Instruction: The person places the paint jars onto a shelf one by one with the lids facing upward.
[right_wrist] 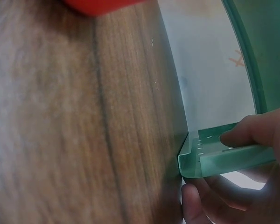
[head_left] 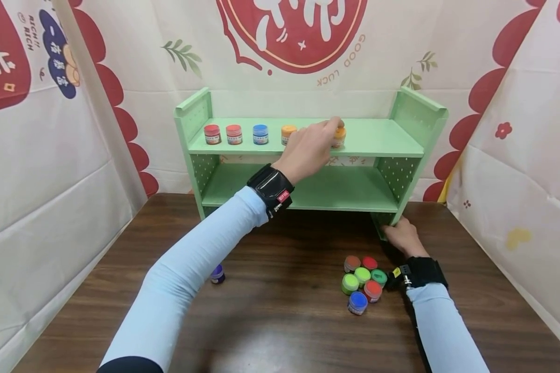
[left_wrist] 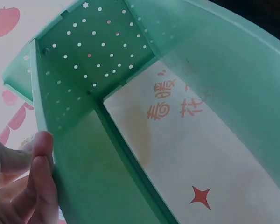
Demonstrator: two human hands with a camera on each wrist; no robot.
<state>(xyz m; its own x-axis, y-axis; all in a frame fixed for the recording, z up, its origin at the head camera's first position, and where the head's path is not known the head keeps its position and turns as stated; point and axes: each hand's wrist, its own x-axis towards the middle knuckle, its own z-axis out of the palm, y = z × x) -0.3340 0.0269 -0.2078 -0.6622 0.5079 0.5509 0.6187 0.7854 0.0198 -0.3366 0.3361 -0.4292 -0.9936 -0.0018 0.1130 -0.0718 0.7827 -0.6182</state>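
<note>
- Head view: left hand (head_left: 310, 147) pinches an orange-lidded jar (head_left: 339, 138) at the front of the green rack (head_left: 382, 137)'s upper shelf.
- Orange-lidded jar looks light, rigid, perhaps slippery; the lid's sides seem the surest hold.
- Right hand (head_left: 403, 237) grips the rack's foot, probably thin, stiff plastic.
- Brown wood-grain table (head_left: 270, 300) below; printed cloth (head_left: 401, 41) hangs behind.
</note>
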